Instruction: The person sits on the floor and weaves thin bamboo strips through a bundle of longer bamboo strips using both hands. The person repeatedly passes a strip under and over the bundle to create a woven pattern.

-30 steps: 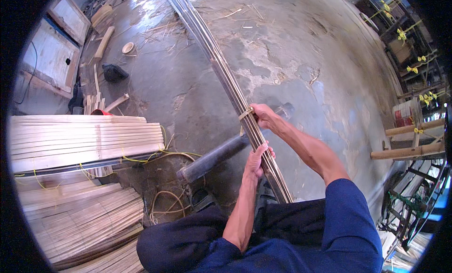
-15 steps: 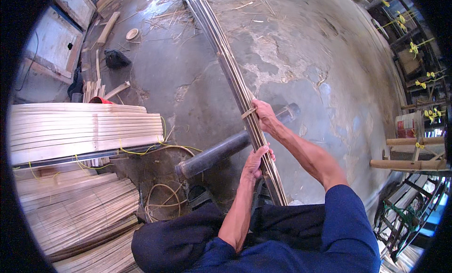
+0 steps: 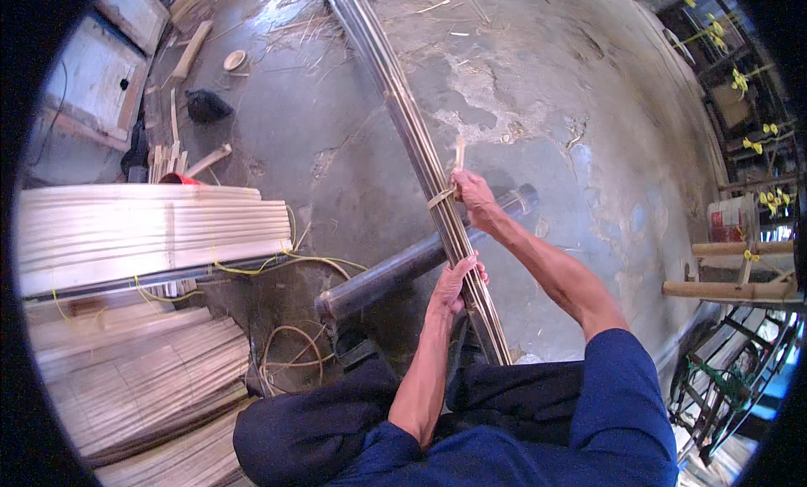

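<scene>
A long bundle of thin bamboo strips (image 3: 409, 121) runs slanting from the far edge of the view down between my legs. It crosses over a dark, thick pipe (image 3: 374, 284) on the floor. Near the pipe, a flat pale binding strip (image 3: 440, 199) goes round the bundle. My left hand (image 3: 455, 287) is wrapped about the bundle below that binding. Closed at the bundle's right side, my right hand (image 3: 476, 194) grips the binding strip, and a pale end points up out of the fist. The fingers partly hide the strip.
Stacked pale slats (image 3: 151, 235) with yellow ties lie at the left, above more bundled slats (image 3: 160, 378). A coiled cane (image 3: 294, 365) lies by my left leg. A black bag (image 3: 208, 106) and small bowl (image 3: 235, 61) sit farther off. Bamboo racks (image 3: 735, 292) stand at the right.
My right hand has turned slightly, and a pale strip end now shows above it. My left hand keeps its hold, and the bundle has hardly moved.
</scene>
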`<state>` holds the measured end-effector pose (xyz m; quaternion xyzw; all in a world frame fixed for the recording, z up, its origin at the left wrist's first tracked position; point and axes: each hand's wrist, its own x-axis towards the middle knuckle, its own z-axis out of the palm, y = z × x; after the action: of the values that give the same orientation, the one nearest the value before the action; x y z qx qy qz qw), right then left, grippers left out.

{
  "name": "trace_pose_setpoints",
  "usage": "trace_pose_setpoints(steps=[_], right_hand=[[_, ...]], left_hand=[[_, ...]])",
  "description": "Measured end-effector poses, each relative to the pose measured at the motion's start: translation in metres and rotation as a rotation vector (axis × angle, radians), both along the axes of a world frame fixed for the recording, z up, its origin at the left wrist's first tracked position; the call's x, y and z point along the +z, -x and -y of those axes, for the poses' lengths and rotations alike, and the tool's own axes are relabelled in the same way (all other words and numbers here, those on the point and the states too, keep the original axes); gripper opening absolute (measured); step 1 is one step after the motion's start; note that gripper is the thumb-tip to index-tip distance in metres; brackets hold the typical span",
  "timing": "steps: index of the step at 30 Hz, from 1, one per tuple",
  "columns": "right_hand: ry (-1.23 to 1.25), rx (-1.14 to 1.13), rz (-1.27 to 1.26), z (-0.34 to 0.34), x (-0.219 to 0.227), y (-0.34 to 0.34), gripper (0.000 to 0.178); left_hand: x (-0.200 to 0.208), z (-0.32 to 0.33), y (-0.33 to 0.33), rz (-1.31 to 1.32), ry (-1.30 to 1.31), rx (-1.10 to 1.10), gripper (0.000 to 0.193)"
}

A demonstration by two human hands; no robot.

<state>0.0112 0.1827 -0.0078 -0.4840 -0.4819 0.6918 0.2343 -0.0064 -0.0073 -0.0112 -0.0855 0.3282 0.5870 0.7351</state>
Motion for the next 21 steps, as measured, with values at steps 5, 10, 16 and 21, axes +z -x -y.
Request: trace_pose_setpoints(steps=[5, 10, 16, 21], right_hand=[[0.159, 0.120, 0.232, 0.005, 0.024, -0.003, 0.039], [-0.022, 0.059, 0.241, -0.008, 0.004, 0.003, 0.037], [-0.068, 0.251, 0.081, 0.014, 0.035, -0.016, 0.032], [0.257, 0.219, 0.246, -0.012, 0.025, -0.027, 0.034]], left_hand=[[-0.002, 0.004, 0.006, -0.023, -0.004, 0.011, 0.041], [-0.001, 0.000, 0.001, 0.000, -0.023, -0.002, 0.041], [-0.008, 0.006, 0.008, -0.038, 0.022, 0.008, 0.048], [0.008, -0.003, -0.002, -0.025, 0.015, -0.011, 0.037]])
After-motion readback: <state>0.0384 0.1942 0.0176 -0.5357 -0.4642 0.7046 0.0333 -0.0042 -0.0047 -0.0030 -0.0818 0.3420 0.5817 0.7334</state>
